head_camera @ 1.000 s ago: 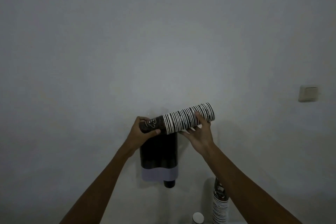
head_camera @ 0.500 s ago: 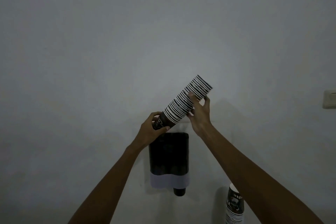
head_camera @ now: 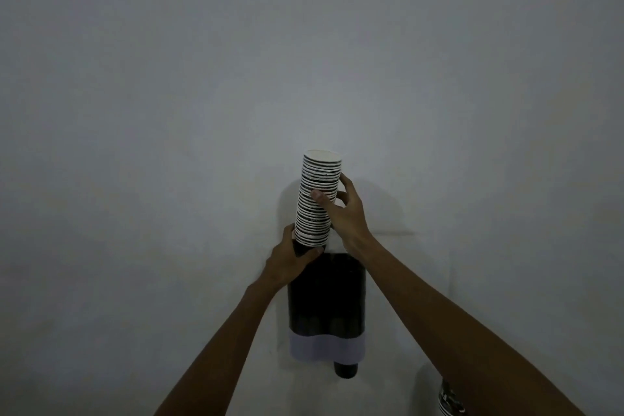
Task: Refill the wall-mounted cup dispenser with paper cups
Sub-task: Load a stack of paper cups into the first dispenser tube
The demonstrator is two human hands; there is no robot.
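Observation:
A tall stack of paper cups point(head_camera: 317, 196), dark with white rims, stands nearly upright just above the top left of the dark wall-mounted cup dispenser point(head_camera: 327, 300). My left hand point(head_camera: 292, 262) grips the stack's dark bottom cup at the dispenser's top edge. My right hand point(head_camera: 344, 213) holds the stack's middle from the right side. The dispenser has a pale lower band, and one dark cup point(head_camera: 345, 370) pokes out below it on the right.
A plain grey wall fills the view. Another stack of cups point(head_camera: 450, 398) shows at the bottom right, partly hidden by my right forearm.
The stack has swung from lying almost level to nearly upright, its bottom end now over the dispenser's top. The view has shifted, and the wall switch at the right is out of frame.

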